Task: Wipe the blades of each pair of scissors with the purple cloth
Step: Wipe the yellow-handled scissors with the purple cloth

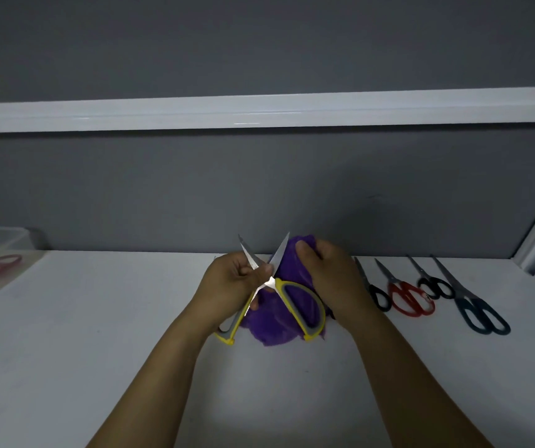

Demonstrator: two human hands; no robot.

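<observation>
The yellow-handled scissors (287, 299) stand open in an X above the white surface (98, 334), toward its far edge. The left hand (230, 282) has its fingers clenched round them by the pivot. The right hand (327, 276) grasps the purple cloth (269, 323) (crumpled) against 1 blade.

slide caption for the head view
Left hand holds open yellow-handled scissors while right hand grips bunched purple cloth at one blade, over a white table.
</observation>
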